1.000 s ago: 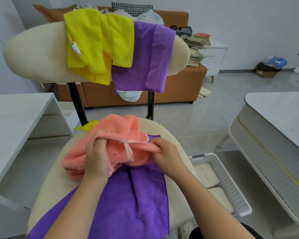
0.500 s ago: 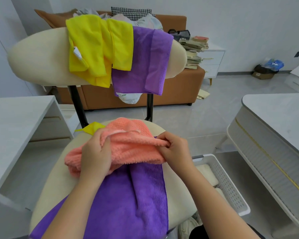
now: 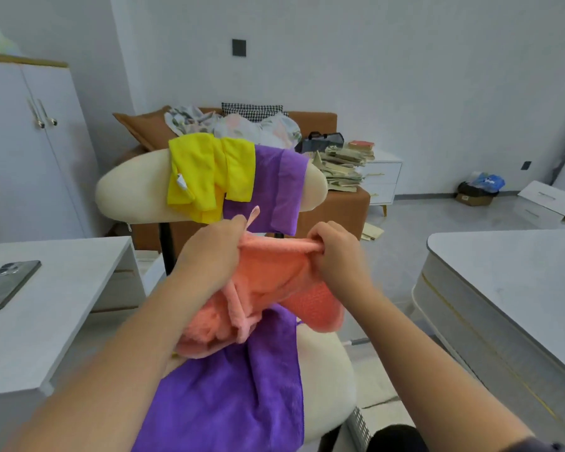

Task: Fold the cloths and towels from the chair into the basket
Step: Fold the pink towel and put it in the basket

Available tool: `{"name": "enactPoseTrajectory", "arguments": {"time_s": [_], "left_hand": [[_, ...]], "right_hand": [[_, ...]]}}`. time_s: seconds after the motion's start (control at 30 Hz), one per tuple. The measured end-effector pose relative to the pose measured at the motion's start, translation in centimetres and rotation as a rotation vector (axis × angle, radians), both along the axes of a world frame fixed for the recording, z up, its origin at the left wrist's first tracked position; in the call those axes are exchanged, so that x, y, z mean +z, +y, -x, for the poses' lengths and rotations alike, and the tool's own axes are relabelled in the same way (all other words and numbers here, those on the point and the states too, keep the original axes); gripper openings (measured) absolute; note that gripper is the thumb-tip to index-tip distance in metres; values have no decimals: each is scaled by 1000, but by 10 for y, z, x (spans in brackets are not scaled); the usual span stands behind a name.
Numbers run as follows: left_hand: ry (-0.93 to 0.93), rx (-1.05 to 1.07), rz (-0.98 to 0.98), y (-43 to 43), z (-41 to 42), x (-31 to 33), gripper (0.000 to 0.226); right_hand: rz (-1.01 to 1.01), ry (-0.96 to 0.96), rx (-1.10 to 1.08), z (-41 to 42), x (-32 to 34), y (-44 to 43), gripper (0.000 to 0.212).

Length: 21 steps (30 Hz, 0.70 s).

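Coral towel (image 3: 274, 288): held bunched above the chair (image 3: 327, 370) seat, top hem stretched between both hands.
Handling: probably soft, light and floppy; grip the hem corners so it hangs flat.
Left hand (image 3: 212, 252): pinching the hem by the hanging loop.
Right hand (image 3: 336, 252): fingers curled round the hem's other end.
Purple towel (image 3: 235, 393): spread on the chair seat.
Basket (image 3: 359, 422): corner showing right of the chair.

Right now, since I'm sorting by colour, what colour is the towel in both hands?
The towel is salmon pink, shown best in the head view.
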<state>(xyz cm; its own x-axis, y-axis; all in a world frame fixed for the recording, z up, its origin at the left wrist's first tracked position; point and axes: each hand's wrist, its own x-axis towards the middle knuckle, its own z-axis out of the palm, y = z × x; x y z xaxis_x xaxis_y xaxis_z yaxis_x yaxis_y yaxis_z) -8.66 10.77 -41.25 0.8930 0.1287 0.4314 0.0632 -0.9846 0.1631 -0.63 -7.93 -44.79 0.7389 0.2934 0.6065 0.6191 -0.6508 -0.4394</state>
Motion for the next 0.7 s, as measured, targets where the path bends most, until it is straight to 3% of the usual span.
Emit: {"name": "enactPoseTrajectory", "arguments": {"time_s": [0.13,0.3,0.47,0.6,0.7], "left_hand": [[-140,62,-48,-3,12,61,17],[-202,296,-5,20,18,110,36],[-38,421,271,52,3,134,32],[-130,392,359,63,-7,135,28],[-120,453,342,73,-11,124,40]], "right_hand": [[85,30,-194,-12,30,-15,21],[150,131,-329,-21,74,-46,16],[220,192,-217,-13,118,-72,26],[317,283,-73,-10,142,-81,25],[422,340,-72,-6,148,-85,23]]}}
